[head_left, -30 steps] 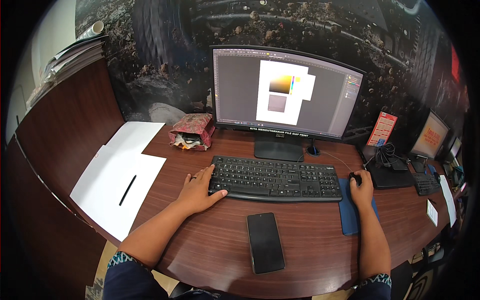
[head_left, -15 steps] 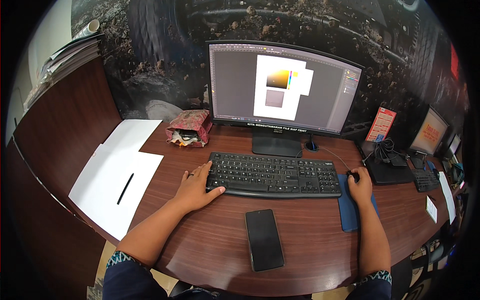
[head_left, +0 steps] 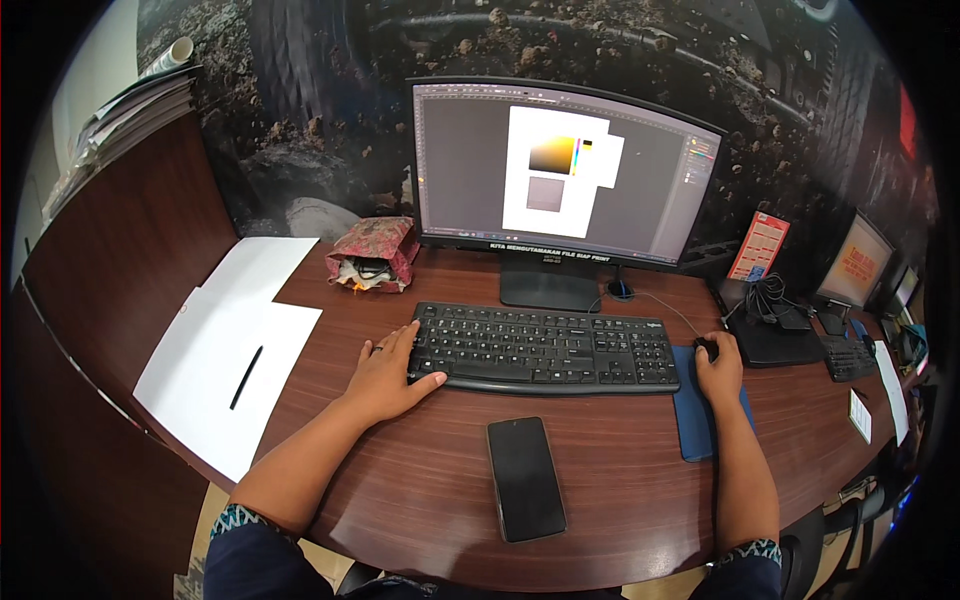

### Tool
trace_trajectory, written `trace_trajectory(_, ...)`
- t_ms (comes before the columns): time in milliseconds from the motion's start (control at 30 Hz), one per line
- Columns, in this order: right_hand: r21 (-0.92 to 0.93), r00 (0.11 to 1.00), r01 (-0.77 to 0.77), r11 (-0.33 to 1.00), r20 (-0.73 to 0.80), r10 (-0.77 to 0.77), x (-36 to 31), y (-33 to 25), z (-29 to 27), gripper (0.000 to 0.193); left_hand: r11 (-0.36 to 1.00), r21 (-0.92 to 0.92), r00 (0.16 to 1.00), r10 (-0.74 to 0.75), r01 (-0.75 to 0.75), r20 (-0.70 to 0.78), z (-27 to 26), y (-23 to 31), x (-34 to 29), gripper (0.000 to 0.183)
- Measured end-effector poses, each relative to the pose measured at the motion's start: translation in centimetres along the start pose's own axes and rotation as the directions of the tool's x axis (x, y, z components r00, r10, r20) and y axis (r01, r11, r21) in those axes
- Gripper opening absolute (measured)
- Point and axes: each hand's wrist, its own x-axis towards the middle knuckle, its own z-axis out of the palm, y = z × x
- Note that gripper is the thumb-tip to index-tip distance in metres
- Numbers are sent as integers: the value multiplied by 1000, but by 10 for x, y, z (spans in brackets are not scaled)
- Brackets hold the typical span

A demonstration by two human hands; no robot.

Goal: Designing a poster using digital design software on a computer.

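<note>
Head view: left hand [head_left: 385, 375] flat, fingers spread, resting on left end of black keyboard [head_left: 545, 347], holding nothing. Right hand [head_left: 719, 366] cupped over black mouse [head_left: 706, 347] on blue pad [head_left: 700, 420], right of keyboard. Keyboard sits centre desk, before monitor [head_left: 560, 170]. Black phone [head_left: 525, 478] lies near desk edge. White paper [head_left: 225, 350] with pen [head_left: 246, 377] at left.

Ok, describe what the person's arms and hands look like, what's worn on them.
Both forearms are bare up to about the elbow. Each upper arm wears a dark navy sleeve ending in a patterned cuff of teal, white and dark shapes: left sleeve, right sleeve. The left hand has a thin ring on one finger. The right hand shows no ring or watch. No gloves on either.
</note>
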Motion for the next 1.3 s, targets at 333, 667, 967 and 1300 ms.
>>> trace_trajectory(333, 42, 999, 30, 999, 40, -32, 0, -2, -2, 25, 1000, -15, 1000, 9, -9, -21, 1, -1, 0, 97)
trace_trajectory(667, 48, 998, 10, 999, 57, -13, 0, -12, -5, 23, 1000, 2, 1000, 2, -2, -8, -1, -2, -2, 99)
trace_trajectory(967, 95, 993, 107, 990, 40, -111, 0, -8, -3, 21, 1000, 8, 1000, 6, -6, -1, 0, -2, 0, 99)
trace_trajectory(1300, 52, 994, 95, 994, 40, -97, 2, 3, 4, 24, 1000, -6, 1000, -6, 6, 10, -2, 0, 0, 99)
